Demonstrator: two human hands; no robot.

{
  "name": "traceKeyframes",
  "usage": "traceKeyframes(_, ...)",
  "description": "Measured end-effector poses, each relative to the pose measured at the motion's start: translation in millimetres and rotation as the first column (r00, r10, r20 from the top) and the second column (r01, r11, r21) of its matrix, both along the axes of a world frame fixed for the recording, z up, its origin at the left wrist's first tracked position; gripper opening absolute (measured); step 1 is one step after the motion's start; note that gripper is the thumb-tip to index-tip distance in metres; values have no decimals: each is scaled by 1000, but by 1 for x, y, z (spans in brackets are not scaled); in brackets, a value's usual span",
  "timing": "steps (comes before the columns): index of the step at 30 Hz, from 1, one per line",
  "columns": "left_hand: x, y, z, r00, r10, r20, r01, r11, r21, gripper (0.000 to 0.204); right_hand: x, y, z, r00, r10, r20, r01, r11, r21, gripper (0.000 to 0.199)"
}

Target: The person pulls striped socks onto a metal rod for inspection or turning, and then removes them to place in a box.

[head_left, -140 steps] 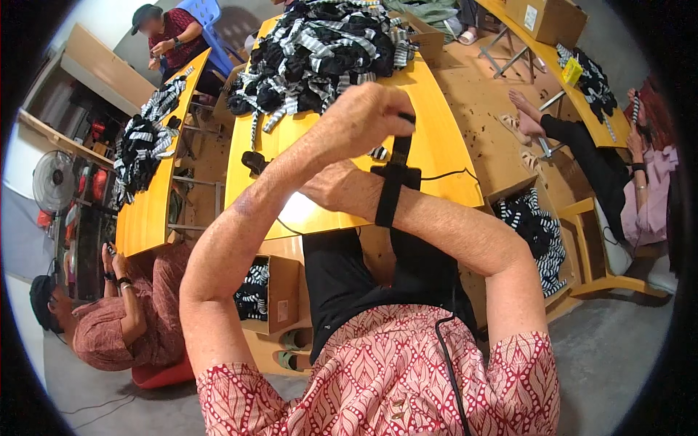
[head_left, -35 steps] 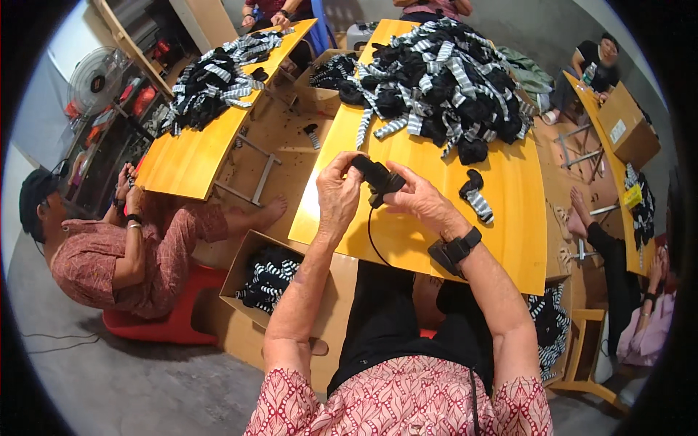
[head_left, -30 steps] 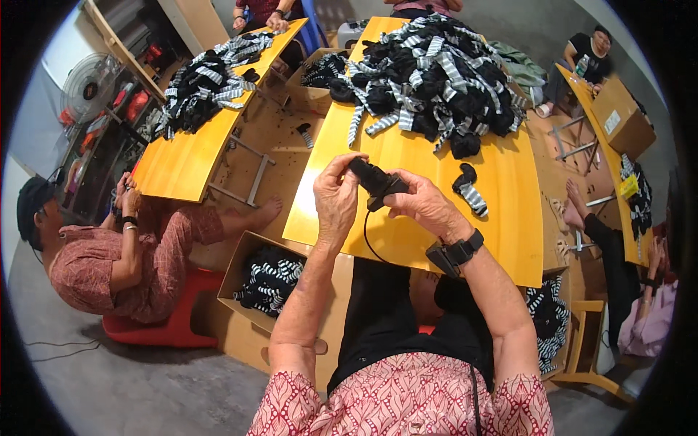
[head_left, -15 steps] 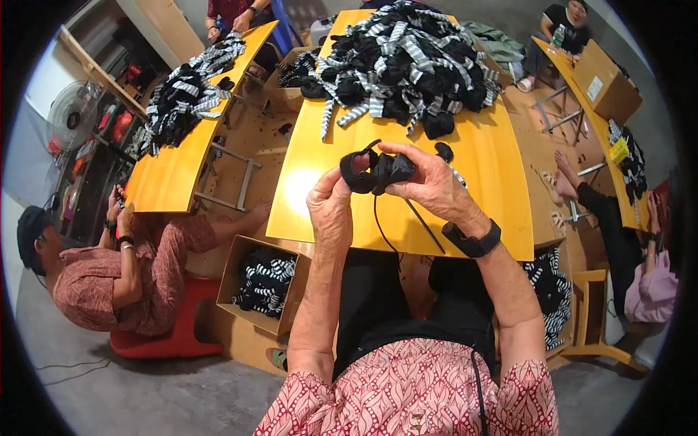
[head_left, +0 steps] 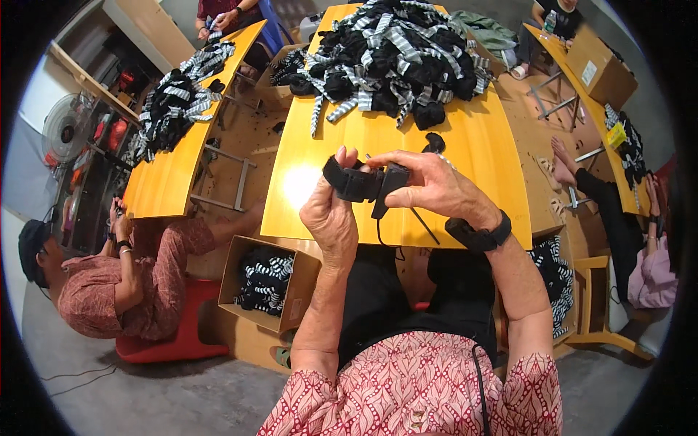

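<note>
Holds black strap [head_left: 355, 186] in half-curled left hand [head_left: 329, 216]. Pinches attached black box [head_left: 393, 179] with partly closed right hand [head_left: 445, 190] above yellow table [head_left: 476, 142].

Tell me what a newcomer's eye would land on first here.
Probably the big heap of black and striped socks at the far end of the middle yellow table. Then the left hand and right hand, holding a black strapped device over that table's near part. Lastly, the red seat at lower left, under a seated person.
</note>
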State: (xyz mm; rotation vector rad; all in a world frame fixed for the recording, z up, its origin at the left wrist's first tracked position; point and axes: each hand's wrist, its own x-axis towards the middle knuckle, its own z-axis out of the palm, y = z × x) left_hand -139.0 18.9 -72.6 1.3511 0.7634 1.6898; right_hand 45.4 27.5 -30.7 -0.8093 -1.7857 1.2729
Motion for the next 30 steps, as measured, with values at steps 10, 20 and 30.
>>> traceKeyframes(10,-1,23,3,883,-198,426,310,927,-212,52,-10,4,3,993,-57,-108,22,952,-304,36)
traceKeyframes(20,6,27,-8,765,-162,623,423,856,-297,50,-3,11,3,991,-132,-1,124,932,-341,47)
traceKeyframes(30,19,20,-5,994,-105,23,102,990,95,43,5,5,4,993,-114,0,114,989,-95,29)
